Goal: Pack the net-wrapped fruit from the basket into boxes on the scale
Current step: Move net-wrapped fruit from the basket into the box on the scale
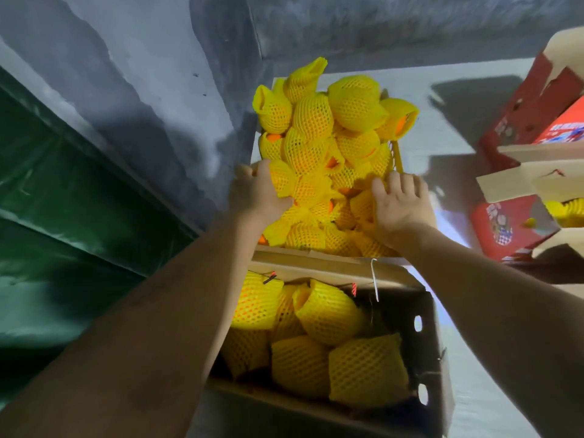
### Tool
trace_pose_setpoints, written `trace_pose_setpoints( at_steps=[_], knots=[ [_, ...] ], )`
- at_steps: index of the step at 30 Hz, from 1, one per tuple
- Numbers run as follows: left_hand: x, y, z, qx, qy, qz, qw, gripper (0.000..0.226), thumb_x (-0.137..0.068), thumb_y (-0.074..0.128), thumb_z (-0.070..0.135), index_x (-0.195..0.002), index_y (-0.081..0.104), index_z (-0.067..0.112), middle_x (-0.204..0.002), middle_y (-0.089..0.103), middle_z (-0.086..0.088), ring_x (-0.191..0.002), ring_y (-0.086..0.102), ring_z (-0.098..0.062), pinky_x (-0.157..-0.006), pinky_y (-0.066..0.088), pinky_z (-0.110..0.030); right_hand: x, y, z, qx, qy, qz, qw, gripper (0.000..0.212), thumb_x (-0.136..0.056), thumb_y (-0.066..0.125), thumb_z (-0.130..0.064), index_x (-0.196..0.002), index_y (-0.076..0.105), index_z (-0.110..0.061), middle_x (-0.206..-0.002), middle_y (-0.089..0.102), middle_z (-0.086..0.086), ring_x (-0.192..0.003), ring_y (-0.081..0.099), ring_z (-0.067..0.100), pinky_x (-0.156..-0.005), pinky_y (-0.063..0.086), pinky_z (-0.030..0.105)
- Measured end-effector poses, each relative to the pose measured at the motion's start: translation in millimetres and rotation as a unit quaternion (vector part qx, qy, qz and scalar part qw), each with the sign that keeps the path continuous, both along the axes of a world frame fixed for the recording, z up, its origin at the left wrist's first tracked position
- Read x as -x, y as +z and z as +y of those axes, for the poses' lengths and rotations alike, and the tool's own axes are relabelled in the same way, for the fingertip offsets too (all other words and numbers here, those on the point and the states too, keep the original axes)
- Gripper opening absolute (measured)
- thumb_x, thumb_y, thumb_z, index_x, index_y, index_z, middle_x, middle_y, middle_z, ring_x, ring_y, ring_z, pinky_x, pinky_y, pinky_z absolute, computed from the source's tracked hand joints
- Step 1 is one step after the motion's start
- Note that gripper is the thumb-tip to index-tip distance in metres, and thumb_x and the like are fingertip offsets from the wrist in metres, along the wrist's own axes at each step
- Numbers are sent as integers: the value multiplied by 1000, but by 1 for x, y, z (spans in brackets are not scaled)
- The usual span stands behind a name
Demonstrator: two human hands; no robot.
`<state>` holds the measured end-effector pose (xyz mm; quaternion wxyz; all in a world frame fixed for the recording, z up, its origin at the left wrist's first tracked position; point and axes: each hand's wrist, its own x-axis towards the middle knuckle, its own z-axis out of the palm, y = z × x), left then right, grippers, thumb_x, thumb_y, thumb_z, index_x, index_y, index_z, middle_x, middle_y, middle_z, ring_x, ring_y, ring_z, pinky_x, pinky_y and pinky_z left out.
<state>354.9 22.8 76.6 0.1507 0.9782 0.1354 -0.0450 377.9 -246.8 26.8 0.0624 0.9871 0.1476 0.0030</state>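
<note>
A heap of fruit in yellow foam nets fills the basket at the centre top; only a strip of the basket's yellow rim shows. My left hand grips a netted fruit at the heap's left front. My right hand lies fingers spread on netted fruit at the right front. Below, an open cardboard box holds several netted fruits. The scale is hidden.
Red printed boxes with cardboard flaps stand at the right; one holds netted fruit. A green sheet covers the left side under a grey wall. A white strap hangs over the box's far flap.
</note>
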Motion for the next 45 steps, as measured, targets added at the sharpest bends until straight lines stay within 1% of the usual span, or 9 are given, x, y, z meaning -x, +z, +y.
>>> trace_pose_setpoints(
  at_steps=[5, 14, 21, 26, 31, 34, 36, 39, 45],
  knots=[
    [-4, 1, 0, 15, -22, -40, 999, 80, -79, 89, 42, -139, 42, 16, -136, 50, -15, -114, 57, -42, -77, 45, -43, -5, -3, -1, -20, 11, 17, 1000, 62, -90, 59, -53, -135, 33, -20, -132, 60, 8, -130, 47, 33, -118, 20, 51],
    [19, 34, -4, 142, 12, -9, 990, 102, -72, 81, 69, -153, 38, 26, -152, 48, -10, -136, 50, -35, -107, 44, -44, 0, 0, -1, -44, 18, 0, 999, 83, -73, 67, -73, -131, 47, -17, -130, 55, 13, -128, 47, 36, -118, 25, 52],
    [102, 107, -39, 370, -36, -97, 923, 57, -79, 91, 35, -120, 52, 31, -99, 59, 12, -78, 64, 11, -61, 51, -12, 2, 5, -1, -106, 21, 25, 994, 79, -71, 71, -72, -121, 41, -19, -116, 67, 15, -121, 57, 38, -120, 19, 56],
    [171, 123, -71, 331, -138, -14, 934, 85, -68, 89, 58, -138, 43, 45, -124, 50, 24, -102, 53, 19, -80, 42, -2, 5, 9, -7, -235, 21, 36, 971, 72, -75, 63, -73, -120, 43, -19, -110, 68, 17, -115, 61, 39, -120, 20, 59],
    [202, 99, -97, 195, -207, 50, 957, 72, -88, 72, 61, -150, 40, 45, -146, 41, 17, -135, 49, -11, -104, 50, -47, 15, 24, -17, -390, -29, 96, 915, 67, -73, 77, -64, -124, 51, -28, -111, 71, 7, -108, 65, 32, -101, 48, 46],
    [216, 90, -82, 239, -177, 3, 955, 52, -96, 65, 56, -145, 49, 46, -142, 51, 21, -131, 51, -5, -102, 53, -40, 27, 27, -24, -547, -65, 146, 822, 52, -75, 89, -42, -116, 58, -31, -89, 73, -18, -83, 69, -1, -73, 56, 21],
    [223, 87, -69, 278, -143, -26, 950, 45, -98, 65, 53, -141, 52, 48, -140, 55, 23, -128, 53, 1, -101, 51, -30, 40, 34, -24, -583, -76, 142, 796, 48, -79, 90, -34, -115, 60, -26, -89, 72, -16, -78, 68, -1, -65, 54, 17],
    [228, 87, -51, 306, -103, -37, 946, 40, -98, 67, 51, -137, 57, 47, -136, 61, 23, -121, 58, 5, -100, 49, -23, 62, 51, -20, -588, -62, 117, 798, 47, -80, 89, -34, -116, 61, -25, -96, 71, -12, -77, 66, -3, -65, 55, 17],
    [247, 101, -25, 317, -70, -51, 944, 50, -93, 68, 50, -139, 61, 32, -132, 67, 11, -118, 65, -7, -108, 52, -42, 109, 113, 17, -544, 47, 136, 827, 55, -79, 88, -36, -120, 60, -13, -99, 70, -3, -85, 64, 1, -76, 55, 25]
  ],
)
